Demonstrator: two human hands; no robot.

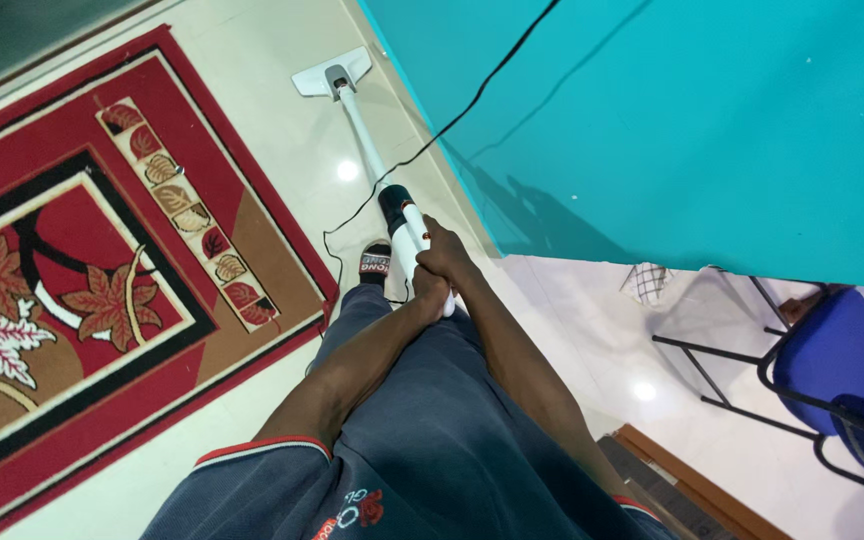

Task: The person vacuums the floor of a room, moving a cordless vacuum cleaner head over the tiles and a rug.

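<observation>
Both hands meet at frame centre on the grip of a white stick vacuum (397, 215): the right hand (444, 258) clenched over the top of the handle, the left hand (430, 293) wrapped just below it, touching the right. The vacuum's tube runs up and left to its flat white floor head (332, 73), which sits on the pale tiled floor (272, 110) near the top of the frame, between the red patterned rug (102, 260) and the edge of the teal desk (672, 120).

Step in hand, as I judge it: a push stroke along the strip of tile beside the desk. Any further stroke calls for keeping the head flat and clear of the black cord (452, 118), which trails from the vacuum body across the desk edge and loops on the floor.

Hard to read: fingers mostly hidden behind the handle; only one sandalled foot (376, 262) shows; blue chair (837, 365) cut off at lower right; cord's far end out of frame.
</observation>
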